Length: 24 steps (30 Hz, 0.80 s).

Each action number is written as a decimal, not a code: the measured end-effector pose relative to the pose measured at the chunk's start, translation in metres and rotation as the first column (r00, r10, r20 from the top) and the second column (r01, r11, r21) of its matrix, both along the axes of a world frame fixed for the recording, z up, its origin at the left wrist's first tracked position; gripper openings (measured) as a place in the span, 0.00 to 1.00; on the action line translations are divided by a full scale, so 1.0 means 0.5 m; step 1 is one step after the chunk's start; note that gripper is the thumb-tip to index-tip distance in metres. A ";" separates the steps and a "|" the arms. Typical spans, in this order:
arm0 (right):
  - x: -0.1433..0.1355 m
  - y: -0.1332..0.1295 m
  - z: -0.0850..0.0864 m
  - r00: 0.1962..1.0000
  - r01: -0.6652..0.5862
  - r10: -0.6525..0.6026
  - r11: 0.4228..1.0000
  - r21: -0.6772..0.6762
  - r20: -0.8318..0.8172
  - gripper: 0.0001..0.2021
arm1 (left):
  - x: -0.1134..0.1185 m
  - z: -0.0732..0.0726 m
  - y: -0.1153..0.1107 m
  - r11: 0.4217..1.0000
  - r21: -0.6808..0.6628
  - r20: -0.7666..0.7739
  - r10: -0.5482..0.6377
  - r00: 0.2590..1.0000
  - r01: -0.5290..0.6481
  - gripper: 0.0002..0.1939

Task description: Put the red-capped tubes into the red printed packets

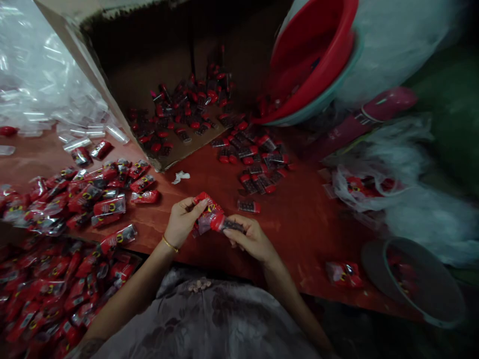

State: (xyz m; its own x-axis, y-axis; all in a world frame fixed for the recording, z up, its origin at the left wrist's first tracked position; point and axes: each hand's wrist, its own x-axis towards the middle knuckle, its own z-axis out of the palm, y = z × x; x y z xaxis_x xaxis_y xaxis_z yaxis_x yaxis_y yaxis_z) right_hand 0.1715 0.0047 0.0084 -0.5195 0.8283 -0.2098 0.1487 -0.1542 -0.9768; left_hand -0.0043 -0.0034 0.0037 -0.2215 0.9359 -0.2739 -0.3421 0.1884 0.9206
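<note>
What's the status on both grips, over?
Left grip: pinching red printed wrapper. Right grip: holding red-capped tube, capped end toward wrapper. Nothing visibly blocking; another tube lies just beyond.

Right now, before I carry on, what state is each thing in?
Left hand, closed on the red wrapper.
Red wrapper, pinched; whether open, unclear.
Right hand, closed on a red-capped tube.
Red-capped tube, held, cap end toward the wrapper.
Cardboard box, open at the front, tubes inside.
Red basin, tipped, mouth open.
Maroon flask, capped.
Packets at left, loosely heaped.
</note>
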 end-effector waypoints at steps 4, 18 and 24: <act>-0.005 -0.001 -0.011 1.000 0.029 -0.029 0.999 -0.033 0.000 0.11 | 0.007 -0.002 -0.001 1.000 -0.020 0.103 -0.004 0.995 0.006 0.18; -0.070 -0.032 -0.069 0.925 0.346 -0.377 0.886 0.309 0.045 0.09 | 0.057 -0.017 -0.013 0.981 -0.185 0.372 0.131 0.919 -0.065 0.20; -0.091 -0.034 -0.081 0.919 0.370 -0.365 0.929 0.011 -0.152 0.13 | 0.054 -0.023 -0.014 0.993 -0.119 0.266 0.033 0.964 -0.001 0.19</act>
